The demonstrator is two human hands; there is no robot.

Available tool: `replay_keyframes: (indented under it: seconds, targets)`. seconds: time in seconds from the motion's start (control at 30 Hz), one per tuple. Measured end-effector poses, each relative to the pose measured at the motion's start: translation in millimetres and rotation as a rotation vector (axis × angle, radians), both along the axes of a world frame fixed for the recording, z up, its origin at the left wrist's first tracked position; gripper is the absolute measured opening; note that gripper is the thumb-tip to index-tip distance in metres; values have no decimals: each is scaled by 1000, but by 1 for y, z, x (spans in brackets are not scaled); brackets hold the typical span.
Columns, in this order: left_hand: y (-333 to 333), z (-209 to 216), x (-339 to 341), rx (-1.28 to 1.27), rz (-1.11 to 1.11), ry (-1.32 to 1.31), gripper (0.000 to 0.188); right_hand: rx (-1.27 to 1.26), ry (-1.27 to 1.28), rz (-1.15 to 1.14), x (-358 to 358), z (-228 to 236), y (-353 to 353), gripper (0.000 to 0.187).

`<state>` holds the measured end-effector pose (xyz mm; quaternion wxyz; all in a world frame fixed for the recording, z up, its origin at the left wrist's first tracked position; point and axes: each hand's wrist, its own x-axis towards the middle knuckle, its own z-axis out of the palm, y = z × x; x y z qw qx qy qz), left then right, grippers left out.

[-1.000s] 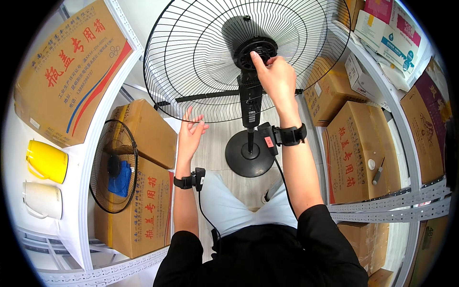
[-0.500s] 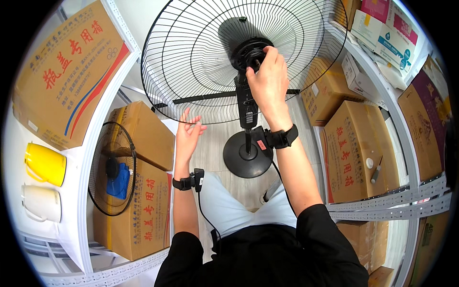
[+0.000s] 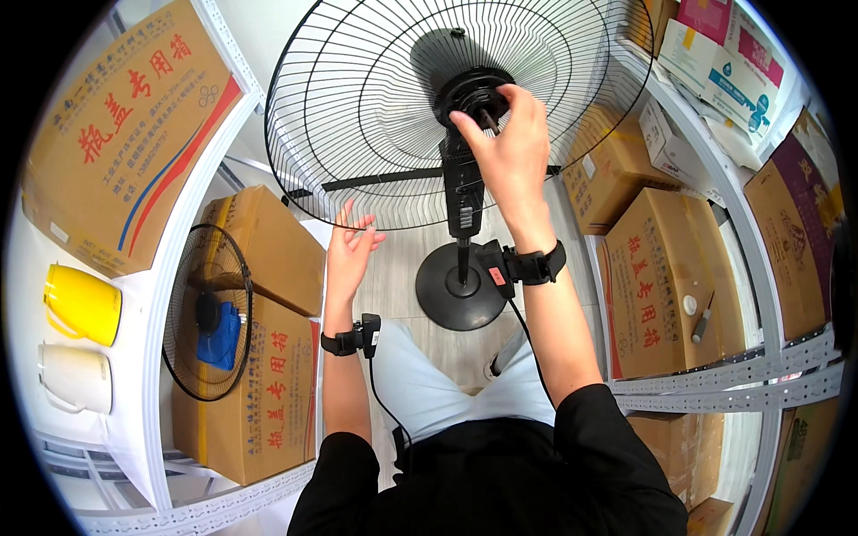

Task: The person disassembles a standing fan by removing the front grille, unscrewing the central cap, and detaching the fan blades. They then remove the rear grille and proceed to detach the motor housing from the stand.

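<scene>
the right hand [image 3: 518, 156], more bunched a second ago, now spreads thumb and fingers apart, framing the central hub [image 3: 458, 92] of the pedestal fan [image 3: 464, 201], while the left hand [image 3: 349, 259] lies loosely at the lower rim of the wire guard [image 3: 384, 134], grip unclear.

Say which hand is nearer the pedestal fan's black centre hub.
Right. The right hand is at the hub; the left hand is lower left of it, by the wire guard's near rim.
</scene>
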<state>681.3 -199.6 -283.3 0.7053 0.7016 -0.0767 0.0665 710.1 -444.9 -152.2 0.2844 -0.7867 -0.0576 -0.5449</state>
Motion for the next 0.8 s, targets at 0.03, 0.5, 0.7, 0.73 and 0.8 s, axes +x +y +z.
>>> replay_keyframes:
  seconds: [0.03,0.5,0.7,0.73,0.8]
  targets:
    - [0,0,0,-4,2,-5,62,96,132,-7,0,1,0,57]
    - [-2,2,-1,-10,-1,-10,60,165,287,-26,-1,8,-1,58]
    - [2,-2,1,-35,23,-10,60,41,116,10,1,4,10,52]
    - [3,-2,2,-28,21,-11,60,28,59,20,0,4,11,50]
    - [1,1,0,-19,9,-7,60,58,73,33,1,1,6,48]
